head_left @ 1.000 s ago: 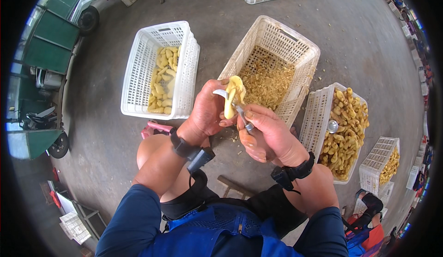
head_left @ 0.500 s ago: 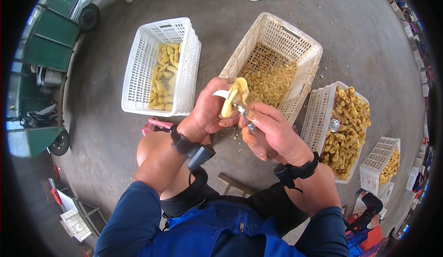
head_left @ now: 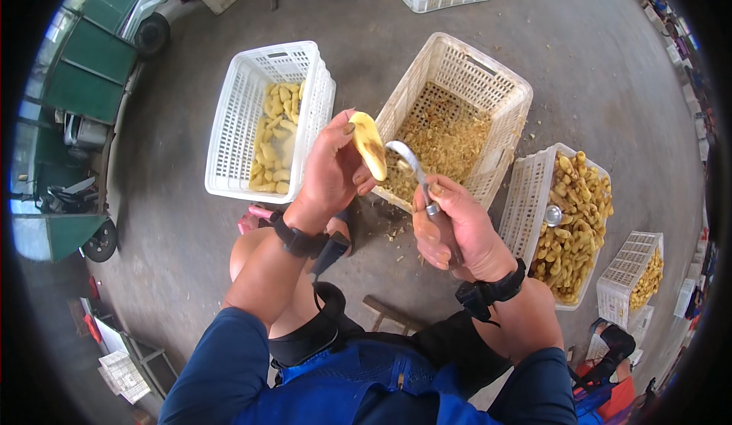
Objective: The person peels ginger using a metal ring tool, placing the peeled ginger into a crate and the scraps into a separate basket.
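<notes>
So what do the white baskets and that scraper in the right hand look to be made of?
The white baskets look like moulded plastic: matte white, with a regular lattice of holes in walls and floor. The scraper in the right hand looks like bare metal: its curved end is grey and gives a bright glint. Its handle is hidden in the fist, so that part is unclear.

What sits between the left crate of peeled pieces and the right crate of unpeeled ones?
In the head view, the middle crate of peelings lies between the left crate and the right crate. In front of it, the left hand holds a yellow piece.
</notes>
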{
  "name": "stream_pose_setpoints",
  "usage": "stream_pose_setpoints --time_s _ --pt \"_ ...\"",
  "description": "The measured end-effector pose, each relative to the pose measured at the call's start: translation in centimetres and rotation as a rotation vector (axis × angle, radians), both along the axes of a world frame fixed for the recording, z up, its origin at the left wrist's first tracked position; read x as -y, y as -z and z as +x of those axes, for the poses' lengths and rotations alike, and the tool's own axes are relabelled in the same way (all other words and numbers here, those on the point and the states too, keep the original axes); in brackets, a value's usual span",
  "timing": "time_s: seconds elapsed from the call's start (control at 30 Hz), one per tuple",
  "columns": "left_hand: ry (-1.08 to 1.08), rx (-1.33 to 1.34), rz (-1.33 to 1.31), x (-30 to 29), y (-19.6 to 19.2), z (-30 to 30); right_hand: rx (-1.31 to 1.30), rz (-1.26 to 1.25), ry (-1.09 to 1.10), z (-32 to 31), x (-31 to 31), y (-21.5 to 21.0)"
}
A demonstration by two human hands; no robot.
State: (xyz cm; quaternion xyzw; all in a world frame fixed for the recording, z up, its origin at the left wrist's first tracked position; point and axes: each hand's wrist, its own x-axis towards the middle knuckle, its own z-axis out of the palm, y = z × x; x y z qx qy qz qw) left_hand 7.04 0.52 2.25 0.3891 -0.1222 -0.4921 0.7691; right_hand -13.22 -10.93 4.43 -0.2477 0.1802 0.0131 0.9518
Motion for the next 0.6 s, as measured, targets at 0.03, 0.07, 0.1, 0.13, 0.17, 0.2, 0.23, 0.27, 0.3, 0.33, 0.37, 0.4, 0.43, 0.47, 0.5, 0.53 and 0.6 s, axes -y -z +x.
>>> stream_pose_setpoints --time_s 0.03,0.07,0.1,0.13,0.17,0.2,0.23,0.27,0.3,0.33,0.37,0.4,0.43,0.47,0.5,0.53,0.6 --pt "0.03 0.057 -0.051 -0.1 0.6 0.4 0.013 -0.012 0.029 0.1 0.2 0.2" --pt "0.034 0.059 -0.053 -0.1 0.5 0.4 0.016 -0.014 0.033 0.2 0.1 0.8" --pt "0.031 0.154 -0.036 -0.2 0.3 0.2 -0.017 -0.135 0.148 0.4 -0.3 1.5" --pt "0.028 0.25 -0.019 -0.2 0.2 0.1 -0.049 -0.254 0.264 0.6 -0.6 2.1" --pt "0.061 0.262 -0.034 -0.3 0.6 0.1 -0.059 -0.262 0.3 0.7 -0.8 2.5" --pt "0.068 0.259 -0.037 -0.2 0.8 -0.1 -0.062 -0.264 0.306 0.8 -1.0 2.7" --pt "0.067 0.333 -0.028 -0.2 0.9 -0.4 -0.054 -0.305 0.349 1.1 -1.1 2.8" --pt "0.064 0.406 -0.018 -0.2 1.1 -0.7 -0.047 -0.344 0.389 1.2 -1.1 3.0" --pt "0.107 0.405 -0.001 -0.2 0.8 -0.9 -0.035 -0.361 0.412 1.3 -1.1 3.1" --pt "0.111 0.401 -0.002 -0.2 0.9 -1.0 -0.039 -0.362 0.416 1.3 -0.8 3.3" --pt "0.119 0.43 -0.012 -0.1 0.9 -1.1 -0.047 -0.375 0.428 1.2 -0.6 3.6" --pt "0.126 0.459 -0.022 -0.1 1.0 -1.3 -0.054 -0.389 0.44 1.2 -0.3 3.7" --pt "0.127 0.455 -0.023 -0.1 1.0 -1.5 -0.057 -0.39 0.44 1.2 -0.1 3.6" --pt "0.126 0.468 0.009 0.0 1.0 -1.8 -0.051 -0.426 0.461 1.1 0.2 3.5" --pt "0.125 0.48 0.04 0.0 0.9 -2.0 -0.045 -0.462 0.482 1.1 0.4 3.4" --pt "0.125 0.477 0.04 0.1 0.6 -2.2 -0.048 -0.463 0.481 1.2 0.6 3.5" --pt "0.17 0.464 0.109 0.3 -0.3 -2.6 -0.015 -0.52 0.546 1.2 0.9 3.8"
